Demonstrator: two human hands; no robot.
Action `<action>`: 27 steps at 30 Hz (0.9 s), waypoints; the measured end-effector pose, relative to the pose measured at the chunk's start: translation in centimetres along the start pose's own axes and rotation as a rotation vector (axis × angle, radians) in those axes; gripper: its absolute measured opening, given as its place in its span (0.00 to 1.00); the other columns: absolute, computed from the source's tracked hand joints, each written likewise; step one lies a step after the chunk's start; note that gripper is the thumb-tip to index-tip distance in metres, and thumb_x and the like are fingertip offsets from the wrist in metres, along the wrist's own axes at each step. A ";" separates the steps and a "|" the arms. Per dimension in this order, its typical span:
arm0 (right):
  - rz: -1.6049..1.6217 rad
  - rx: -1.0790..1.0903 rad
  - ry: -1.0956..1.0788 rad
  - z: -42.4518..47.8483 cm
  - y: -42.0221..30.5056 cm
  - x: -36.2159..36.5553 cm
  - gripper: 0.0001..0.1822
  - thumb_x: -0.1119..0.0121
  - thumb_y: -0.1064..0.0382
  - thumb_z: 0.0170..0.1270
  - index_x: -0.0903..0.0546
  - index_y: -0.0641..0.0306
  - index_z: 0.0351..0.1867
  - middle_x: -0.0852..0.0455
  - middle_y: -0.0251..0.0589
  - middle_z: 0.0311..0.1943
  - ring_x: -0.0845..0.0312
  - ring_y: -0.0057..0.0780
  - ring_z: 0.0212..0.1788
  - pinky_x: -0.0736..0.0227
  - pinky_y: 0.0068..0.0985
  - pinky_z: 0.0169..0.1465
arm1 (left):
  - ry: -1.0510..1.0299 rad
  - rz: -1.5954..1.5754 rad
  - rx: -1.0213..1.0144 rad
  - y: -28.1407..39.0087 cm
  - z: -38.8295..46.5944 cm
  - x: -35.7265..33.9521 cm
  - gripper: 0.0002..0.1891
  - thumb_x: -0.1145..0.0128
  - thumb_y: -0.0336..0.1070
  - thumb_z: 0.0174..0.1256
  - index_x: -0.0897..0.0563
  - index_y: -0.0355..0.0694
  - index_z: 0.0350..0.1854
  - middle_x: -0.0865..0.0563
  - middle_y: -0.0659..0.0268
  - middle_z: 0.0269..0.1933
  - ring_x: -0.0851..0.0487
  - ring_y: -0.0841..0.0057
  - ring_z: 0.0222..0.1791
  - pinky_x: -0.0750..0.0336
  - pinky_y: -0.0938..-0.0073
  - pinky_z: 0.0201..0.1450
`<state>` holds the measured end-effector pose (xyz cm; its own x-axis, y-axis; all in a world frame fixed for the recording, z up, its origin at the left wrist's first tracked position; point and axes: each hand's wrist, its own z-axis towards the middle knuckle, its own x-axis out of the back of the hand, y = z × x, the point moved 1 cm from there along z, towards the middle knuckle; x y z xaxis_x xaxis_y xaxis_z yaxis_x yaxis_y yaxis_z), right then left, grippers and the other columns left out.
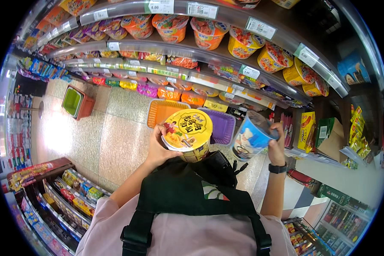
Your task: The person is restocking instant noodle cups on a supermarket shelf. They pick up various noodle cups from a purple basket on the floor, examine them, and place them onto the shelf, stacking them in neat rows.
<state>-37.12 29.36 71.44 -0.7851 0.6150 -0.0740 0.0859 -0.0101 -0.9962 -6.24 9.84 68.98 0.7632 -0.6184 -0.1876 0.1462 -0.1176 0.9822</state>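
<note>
A yellow-lidded instant noodle cup point(188, 129) with printed writing is gripped in my left hand point(158, 145), the thumb along its near side. My right hand point(276, 144), with a dark band on the wrist, holds a blue and white paper tub point(251, 137) by its right side. That tub is tilted, and its dark top faces up and away. Both containers are held in front of my dark apron point(192, 192), above the floor. Below and beyond them stand an orange plastic basket point(164, 110) and a purple plastic basket point(222, 124).
Ahead, curved-looking shelves hold orange noodle bowls point(171, 28) and yellow noodle bowls point(243, 41) above packets. Stacked shopping baskets point(78, 102) stand on the tiled floor point(121, 134) to the left. A low snack rack point(73, 192) is behind at left; a counter point(348, 176) lies right.
</note>
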 end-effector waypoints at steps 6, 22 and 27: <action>-0.026 -0.047 -0.121 0.7 1.8 -0.7 0.29 0.27 0.58 0.38 0.32 0.60 0.41 0.30 0.42 0.52 0.34 0.26 0.52 0.42 0.23 0.56 | 0.088 0.245 -0.059 -1.9 -0.3 0.9 0.36 0.22 0.32 0.22 0.39 0.43 0.32 0.35 0.52 0.57 0.38 0.66 0.62 0.41 0.68 0.62; -0.168 -0.043 -0.115 -1.0 4.8 -11.8 0.31 0.27 0.73 0.31 0.33 0.60 0.40 0.33 0.47 0.57 0.34 0.30 0.56 0.40 0.28 0.60 | 0.145 0.496 -0.146 -4.0 -2.8 7.2 0.35 0.21 0.42 0.18 0.35 0.41 0.28 0.31 0.42 0.56 0.32 0.51 0.58 0.37 0.60 0.59; -0.359 0.029 -0.092 -2.2 7.3 -16.0 0.31 0.27 0.73 0.29 0.33 0.59 0.38 0.33 0.50 0.57 0.34 0.32 0.56 0.41 0.29 0.60 | 0.093 0.489 -0.059 -6.5 -4.2 9.9 0.34 0.21 0.39 0.18 0.34 0.41 0.28 0.29 0.44 0.54 0.33 0.51 0.59 0.39 0.58 0.61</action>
<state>-22.58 21.22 65.43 -0.8141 0.5099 0.2779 -0.2210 0.1705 -0.9603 3.02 7.70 60.73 0.8041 -0.5176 0.2925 -0.2092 0.2143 0.9541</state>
